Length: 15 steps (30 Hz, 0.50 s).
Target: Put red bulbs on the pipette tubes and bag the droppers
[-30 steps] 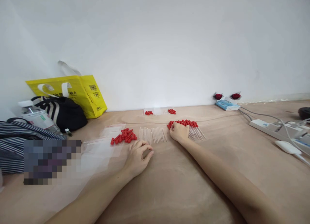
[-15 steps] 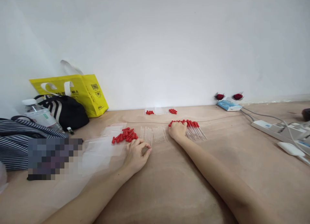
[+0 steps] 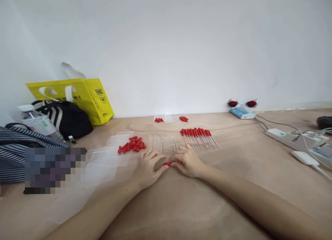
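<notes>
Here, my left grip [image 3: 149, 169] and right grip [image 3: 189, 162] pinch one red rubber bulb [image 3: 168, 164], low centre frame, apparently for steadiness; clear tubes [image 3: 169, 144] lie just above, likely for reach.

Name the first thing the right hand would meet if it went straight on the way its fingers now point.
Most likely the left hand, just beyond the red bulb that the right hand seems to pinch; whether the left hand touches that bulb is unclear.
</notes>
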Each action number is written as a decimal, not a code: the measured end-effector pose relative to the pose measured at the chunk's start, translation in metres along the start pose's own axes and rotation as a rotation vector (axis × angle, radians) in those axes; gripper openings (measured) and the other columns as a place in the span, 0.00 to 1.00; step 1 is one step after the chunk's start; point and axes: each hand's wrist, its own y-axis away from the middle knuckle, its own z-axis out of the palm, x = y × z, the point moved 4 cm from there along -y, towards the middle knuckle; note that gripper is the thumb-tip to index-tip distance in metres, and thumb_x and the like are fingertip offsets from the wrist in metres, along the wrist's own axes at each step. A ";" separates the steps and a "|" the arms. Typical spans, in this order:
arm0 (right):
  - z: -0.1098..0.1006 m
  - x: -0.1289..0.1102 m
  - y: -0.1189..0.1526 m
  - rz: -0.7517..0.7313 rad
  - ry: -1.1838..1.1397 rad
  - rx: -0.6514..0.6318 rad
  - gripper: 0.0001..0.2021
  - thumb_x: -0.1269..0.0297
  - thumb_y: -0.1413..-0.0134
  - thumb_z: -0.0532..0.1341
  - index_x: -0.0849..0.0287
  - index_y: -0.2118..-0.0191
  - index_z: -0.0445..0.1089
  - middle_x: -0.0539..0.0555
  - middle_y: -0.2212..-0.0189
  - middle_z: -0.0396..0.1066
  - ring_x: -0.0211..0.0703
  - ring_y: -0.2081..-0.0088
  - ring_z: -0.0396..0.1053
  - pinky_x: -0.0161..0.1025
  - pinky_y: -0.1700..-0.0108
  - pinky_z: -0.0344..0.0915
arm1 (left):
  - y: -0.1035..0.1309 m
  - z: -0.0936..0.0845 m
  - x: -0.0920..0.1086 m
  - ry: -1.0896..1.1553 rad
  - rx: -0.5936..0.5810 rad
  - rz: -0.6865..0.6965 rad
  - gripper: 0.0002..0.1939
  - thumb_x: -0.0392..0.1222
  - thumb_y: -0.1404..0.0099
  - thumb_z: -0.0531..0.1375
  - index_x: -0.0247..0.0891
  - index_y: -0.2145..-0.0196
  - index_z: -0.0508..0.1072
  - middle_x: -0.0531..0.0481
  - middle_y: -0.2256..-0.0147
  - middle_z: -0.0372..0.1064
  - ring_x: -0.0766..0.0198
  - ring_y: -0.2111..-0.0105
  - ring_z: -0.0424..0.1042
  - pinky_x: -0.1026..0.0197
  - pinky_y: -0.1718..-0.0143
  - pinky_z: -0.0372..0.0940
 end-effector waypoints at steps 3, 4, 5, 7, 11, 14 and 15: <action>0.000 0.001 -0.006 0.080 -0.065 -0.040 0.07 0.60 0.50 0.58 0.55 0.70 0.70 0.48 0.78 0.68 0.37 0.70 0.62 0.37 0.64 0.48 | 0.000 0.004 0.006 0.008 -0.073 0.046 0.07 0.45 0.40 0.55 0.43 0.66 0.71 0.52 0.66 0.68 0.60 0.64 0.64 0.55 0.61 0.51; -0.001 0.006 -0.010 0.159 -0.068 -0.037 0.07 0.60 0.50 0.58 0.56 0.71 0.70 0.48 0.77 0.69 0.37 0.70 0.63 0.37 0.64 0.48 | 0.000 0.004 0.007 0.009 -0.085 0.044 0.07 0.44 0.40 0.55 0.43 0.67 0.72 0.52 0.67 0.68 0.60 0.64 0.64 0.55 0.62 0.52; -0.002 0.013 -0.015 0.262 -0.050 -0.021 0.07 0.60 0.50 0.57 0.56 0.71 0.70 0.48 0.76 0.69 0.37 0.70 0.64 0.37 0.64 0.49 | -0.001 0.004 0.008 0.009 -0.088 0.038 0.07 0.44 0.40 0.55 0.43 0.68 0.72 0.52 0.67 0.68 0.60 0.64 0.64 0.56 0.62 0.51; -0.005 0.029 -0.024 0.488 0.037 0.020 0.08 0.62 0.49 0.55 0.58 0.70 0.70 0.51 0.73 0.71 0.39 0.68 0.65 0.38 0.64 0.49 | -0.001 0.003 0.009 0.015 -0.091 0.027 0.06 0.43 0.41 0.55 0.41 0.69 0.71 0.51 0.68 0.68 0.60 0.65 0.64 0.56 0.62 0.52; -0.002 0.053 -0.041 0.768 0.201 -0.046 0.11 0.61 0.50 0.53 0.58 0.68 0.71 0.56 0.67 0.72 0.46 0.62 0.67 0.42 0.59 0.49 | -0.001 0.004 0.011 0.040 -0.123 0.066 0.08 0.40 0.40 0.54 0.42 0.63 0.71 0.51 0.67 0.68 0.60 0.64 0.64 0.56 0.63 0.52; 0.006 0.058 -0.051 0.828 0.230 -0.111 0.11 0.62 0.52 0.54 0.62 0.68 0.71 0.60 0.67 0.72 0.49 0.62 0.68 0.45 0.57 0.49 | -0.001 0.005 0.012 0.059 -0.132 0.105 0.10 0.39 0.39 0.53 0.45 0.61 0.72 0.51 0.67 0.68 0.60 0.64 0.64 0.57 0.63 0.52; 0.008 0.059 -0.053 0.836 0.232 -0.121 0.11 0.63 0.53 0.54 0.63 0.68 0.71 0.61 0.67 0.72 0.50 0.62 0.68 0.45 0.57 0.49 | -0.001 0.006 0.012 0.063 -0.128 0.108 0.09 0.39 0.39 0.53 0.45 0.62 0.72 0.51 0.67 0.68 0.61 0.64 0.64 0.57 0.63 0.52</action>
